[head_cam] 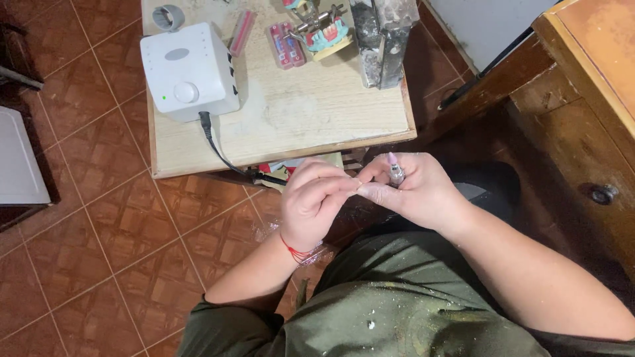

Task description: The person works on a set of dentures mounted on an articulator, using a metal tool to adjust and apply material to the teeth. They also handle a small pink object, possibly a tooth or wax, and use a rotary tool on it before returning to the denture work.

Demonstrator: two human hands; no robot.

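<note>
My right hand (418, 194) is closed around a small metal handpiece (395, 172) with a pinkish tip that points up past my fingers. Facing it is my left hand (312, 201), which wears a red thread on the wrist. Its fingertips meet the right thumb, pinching something too small to make out. Both hands hover over my lap, just in front of the small wooden table (311, 125). A black cord (221, 152) runs from the white control box (188, 71) off the table edge toward my hands.
On the table lie red strips in clear cases (286, 45), a dental model on a metal articulator (324, 30), a tape roll (168, 17) and a dark metal block (380, 39). A wooden drawer cabinet (582, 132) stands at right. The floor is brown tile.
</note>
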